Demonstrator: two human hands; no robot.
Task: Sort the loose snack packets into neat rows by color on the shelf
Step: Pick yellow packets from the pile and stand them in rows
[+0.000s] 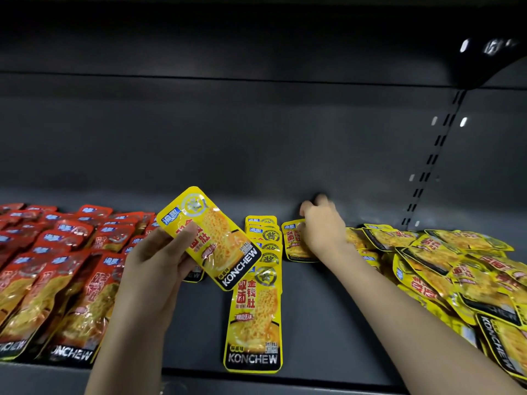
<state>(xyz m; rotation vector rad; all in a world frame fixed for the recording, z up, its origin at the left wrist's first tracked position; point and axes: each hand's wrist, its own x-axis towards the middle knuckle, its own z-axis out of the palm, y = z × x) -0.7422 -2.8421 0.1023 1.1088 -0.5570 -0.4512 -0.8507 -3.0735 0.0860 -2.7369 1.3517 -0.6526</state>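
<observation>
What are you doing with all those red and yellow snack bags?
A person is sorting snack packets by color on a dark shelf. The left hand holds one yellow packet up above the shelf. The right hand reaches to the back and rests on another yellow packet lying there. The red packets already sit in rows on the left. One yellow row is started in the middle, and a loose yellow pile waits on the right.

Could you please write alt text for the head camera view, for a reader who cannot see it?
A person's left hand holds up a yellow foil snack packet while the right hand reaches onto another yellow packet on the dark grey metal shelf. Red packets lie in rows left, a yellow row centre, a loose yellow pile right.
</observation>
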